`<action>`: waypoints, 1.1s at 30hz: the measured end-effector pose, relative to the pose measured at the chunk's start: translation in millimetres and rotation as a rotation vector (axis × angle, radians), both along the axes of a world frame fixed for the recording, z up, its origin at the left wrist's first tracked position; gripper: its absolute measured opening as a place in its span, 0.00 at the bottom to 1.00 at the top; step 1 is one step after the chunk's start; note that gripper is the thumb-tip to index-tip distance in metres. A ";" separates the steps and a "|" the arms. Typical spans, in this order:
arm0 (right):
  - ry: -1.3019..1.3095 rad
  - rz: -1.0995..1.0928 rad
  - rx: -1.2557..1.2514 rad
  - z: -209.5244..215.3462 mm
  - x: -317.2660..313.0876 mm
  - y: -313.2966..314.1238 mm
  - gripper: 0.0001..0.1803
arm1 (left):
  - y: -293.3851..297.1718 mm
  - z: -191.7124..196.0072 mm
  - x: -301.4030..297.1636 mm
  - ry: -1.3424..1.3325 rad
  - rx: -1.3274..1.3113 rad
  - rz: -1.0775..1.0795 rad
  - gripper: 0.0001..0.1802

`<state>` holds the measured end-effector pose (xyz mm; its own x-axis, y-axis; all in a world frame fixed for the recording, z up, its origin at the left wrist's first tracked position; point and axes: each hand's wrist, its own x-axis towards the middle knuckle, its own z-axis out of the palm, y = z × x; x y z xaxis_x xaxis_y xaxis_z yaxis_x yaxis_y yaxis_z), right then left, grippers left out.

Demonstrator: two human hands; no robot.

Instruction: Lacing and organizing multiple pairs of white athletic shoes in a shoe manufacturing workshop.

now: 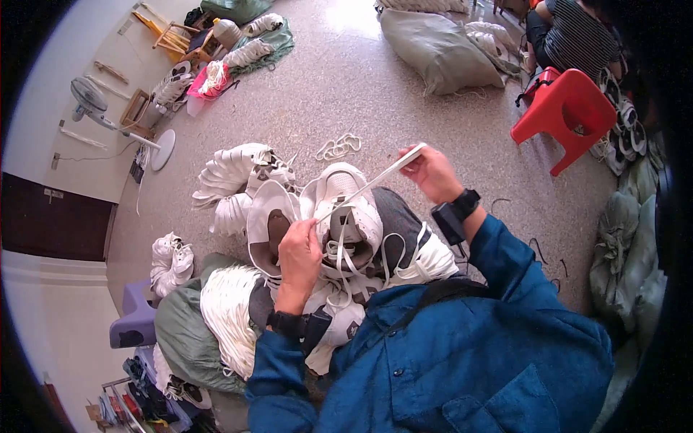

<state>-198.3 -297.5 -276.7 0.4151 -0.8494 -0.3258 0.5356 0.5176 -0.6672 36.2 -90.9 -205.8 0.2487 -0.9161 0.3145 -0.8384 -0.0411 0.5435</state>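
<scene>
Pinching a taut white lace (pixel 372 180): both hands (pixel 299 252), (pixel 431 172), shoe (pixel 346 216) eyelets obscured.

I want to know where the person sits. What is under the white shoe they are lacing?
Under the white shoe lie more white shoes and loose laces, heaped on the person's lap. The left hand covers part of it; the seat is hidden.

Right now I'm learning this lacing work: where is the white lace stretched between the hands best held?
Probably near its ends. The white lace is flat and taut, so pinch its broad faces: the right hand from the upper free end, the left hand low beside the white shoe, leaving the middle span free.
</scene>
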 end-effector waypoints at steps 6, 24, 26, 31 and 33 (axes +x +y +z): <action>0.036 -0.128 0.034 -3.9 -46.0 -12.4 0.14 | -22.4 -7.9 8.2 0.053 0.070 -0.030 0.08; 0.697 0.135 -0.237 -36.7 -66.7 36.2 0.14 | -60.6 -13.9 21.3 0.239 0.238 -0.008 0.05; 0.696 0.130 -0.233 -34.8 -67.6 37.7 0.13 | -60.3 -15.9 21.5 0.226 0.239 -0.028 0.06; 0.702 0.111 -0.368 -28.2 -59.5 41.5 0.11 | -60.0 -25.9 19.5 0.099 0.177 -0.041 0.06; 0.713 0.110 -0.443 -22.4 -49.0 46.2 0.11 | -58.0 -27.3 12.3 -0.107 0.145 -0.069 0.06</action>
<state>-247.3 -251.3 -299.2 0.3246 -0.9271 -0.1875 -0.1291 0.1529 -0.9798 48.5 -148.9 -233.1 0.1561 -0.9675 0.1990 -0.8947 -0.0531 0.4435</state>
